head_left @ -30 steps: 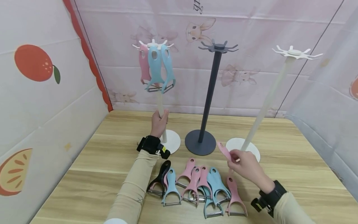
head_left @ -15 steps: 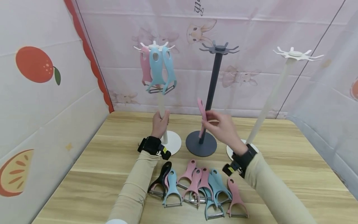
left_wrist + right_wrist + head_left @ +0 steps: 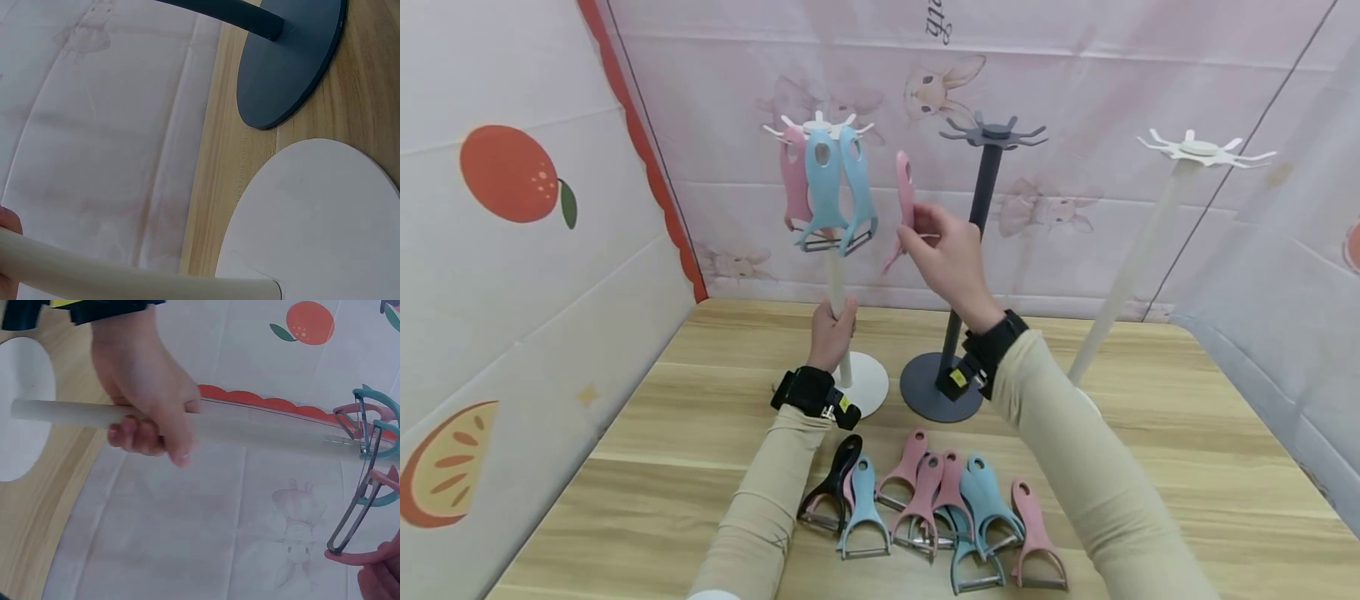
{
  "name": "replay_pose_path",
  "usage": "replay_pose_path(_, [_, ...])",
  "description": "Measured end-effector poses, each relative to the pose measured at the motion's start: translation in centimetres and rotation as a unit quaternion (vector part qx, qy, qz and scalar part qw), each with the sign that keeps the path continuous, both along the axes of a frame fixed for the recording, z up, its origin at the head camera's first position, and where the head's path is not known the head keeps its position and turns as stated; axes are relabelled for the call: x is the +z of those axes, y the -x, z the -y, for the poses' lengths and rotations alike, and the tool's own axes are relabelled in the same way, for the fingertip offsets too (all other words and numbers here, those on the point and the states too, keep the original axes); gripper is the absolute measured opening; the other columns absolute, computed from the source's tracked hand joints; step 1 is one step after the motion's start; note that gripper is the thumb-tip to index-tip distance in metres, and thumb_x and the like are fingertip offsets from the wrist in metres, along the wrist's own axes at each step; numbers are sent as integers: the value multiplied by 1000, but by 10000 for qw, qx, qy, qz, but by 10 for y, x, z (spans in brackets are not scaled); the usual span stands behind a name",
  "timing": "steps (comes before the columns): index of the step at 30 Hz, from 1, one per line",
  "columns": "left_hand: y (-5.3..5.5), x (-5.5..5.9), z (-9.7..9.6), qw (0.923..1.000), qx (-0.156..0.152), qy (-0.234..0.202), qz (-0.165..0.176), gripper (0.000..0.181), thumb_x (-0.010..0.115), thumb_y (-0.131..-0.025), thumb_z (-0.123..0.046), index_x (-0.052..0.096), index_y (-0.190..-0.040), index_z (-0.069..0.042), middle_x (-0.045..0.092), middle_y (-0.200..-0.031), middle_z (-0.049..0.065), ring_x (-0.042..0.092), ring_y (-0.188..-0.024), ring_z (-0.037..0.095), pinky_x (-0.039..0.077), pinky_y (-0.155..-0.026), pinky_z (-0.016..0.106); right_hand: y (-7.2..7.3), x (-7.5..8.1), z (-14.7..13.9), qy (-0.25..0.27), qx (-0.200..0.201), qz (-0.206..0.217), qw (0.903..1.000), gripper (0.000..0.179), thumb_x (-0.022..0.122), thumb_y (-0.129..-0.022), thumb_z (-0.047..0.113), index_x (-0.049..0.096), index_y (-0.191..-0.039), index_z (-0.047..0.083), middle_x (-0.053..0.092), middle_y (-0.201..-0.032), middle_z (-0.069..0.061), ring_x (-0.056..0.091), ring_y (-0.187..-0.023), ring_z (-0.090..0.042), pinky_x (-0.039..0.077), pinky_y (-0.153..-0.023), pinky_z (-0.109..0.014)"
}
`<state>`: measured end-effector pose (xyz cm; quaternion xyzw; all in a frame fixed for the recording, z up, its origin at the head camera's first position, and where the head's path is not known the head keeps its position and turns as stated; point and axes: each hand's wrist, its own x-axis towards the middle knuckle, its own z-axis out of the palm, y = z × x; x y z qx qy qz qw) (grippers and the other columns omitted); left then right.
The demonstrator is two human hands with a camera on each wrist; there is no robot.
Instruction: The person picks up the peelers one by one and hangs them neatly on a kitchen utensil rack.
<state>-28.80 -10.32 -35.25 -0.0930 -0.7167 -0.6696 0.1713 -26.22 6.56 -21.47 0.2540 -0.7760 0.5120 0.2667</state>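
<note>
One pink peeler (image 3: 905, 192), higher now, in pinching right hand (image 3: 951, 257), left hand (image 3: 831, 337) around pole (image 3: 836, 279).

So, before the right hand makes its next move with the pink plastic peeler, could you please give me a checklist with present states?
1. Left hand grips pale cylindrical pole: ok.
2. Pole's round white base flat on wood-grain table: ok.
3. Right hand holds pink plastic peeler: ok.
4. Peeler's handle hole uncovered: ok.
5. Peeler at white multi-armed hook ring: not ok, held apart from it.
6. Right hand clear of peeler's metal blade: cannot tell.
</note>
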Motion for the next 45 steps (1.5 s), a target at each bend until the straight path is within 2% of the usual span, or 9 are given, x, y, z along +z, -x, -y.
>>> replay_pose_path(6, [-5,4,-1,9999,16,93,53,26,45,-96,-15,45,-73,-3,43,-61,7,40,-52,12,34,-55,28,10,22,16,9,-172,-52,9998,30,56,-89,8,56,-116,-4,63,-104,-16,61,-91,-20,48,-78,-25])
replay_pose_path(10, [-2,0,-1,10000,-72,38,10,25,46,-96,-15,45,-73,-4,43,-60,6,39,-52,13,34,-54,29,14,30,21,-126,-234,41,9996,30,54,-90,9,55,-118,-3,62,-105,-15,60,-92,-20,48,-80,-24])
replay_pose_path(18, [17,-20,0,9998,115,139,-85,27,46,-96,-19,45,-73,-4,43,-58,2,41,-51,13,34,-52,27,18,32,27,-329,-227,314,9987,32,54,-91,12,55,-120,0,63,-107,-12,60,-95,-17,46,-82,-23])
replay_pose_path(24, [18,-20,-1,9998,72,97,-164,28,46,-96,-19,44,-71,-6,42,-57,2,40,-50,12,34,-53,27,19,32,29,-444,-110,364,9983,33,54,-91,13,54,-122,1,63,-110,-11,60,-99,-16,46,-82,-22])
replay_pose_path(28, [9,-11,-2,9996,-48,75,-266,25,45,-96,-14,44,-73,-4,42,-58,2,40,-50,11,34,-53,27,20,32,30,-512,-85,346,9980,32,54,-91,12,54,-121,1,62,-110,-10,60,-100,-15,46,-82,-22])
replay_pose_path(32, [-2,-1,-4,9993,-104,172,-324,24,44,-96,-9,43,-74,-1,42,-59,3,40,-51,12,34,-54,27,19,27,30,-466,-12,302,9985,32,54,-92,13,54,-121,2,62,-112,-10,59,-101,-15,47,-81,-23])
replay_pose_path(36, [-5,2,-3,9994,-61,218,-277,24,43,-96,-9,43,-73,-2,41,-58,4,39,-51,12,33,-55,27,16,18,27,-448,24,276,9986,34,52,-92,14,52,-123,1,58,-118,-12,57,-104,-18,47,-82,-26])
replay_pose_path(41, [-3,2,-2,9996,-38,105,-251,24,44,-96,-9,43,-72,-4,41,-58,4,39,-51,12,34,-54,27,11,-1,15,-541,52,299,9981,37,53,-91,13,50,-125,-1,55,-122,-15,54,-108,-23,46,-85,-33])
replay_pose_path(45, [10,-11,2,9998,24,69,-199,24,45,-96,-13,45,-73,-4,42,-58,5,40,-51,13,34,-54,28,5,-17,3,-751,14,271,9968,38,55,-90,12,51,-125,-1,56,-120,-16,55,-106,-23,46,-84,-35])
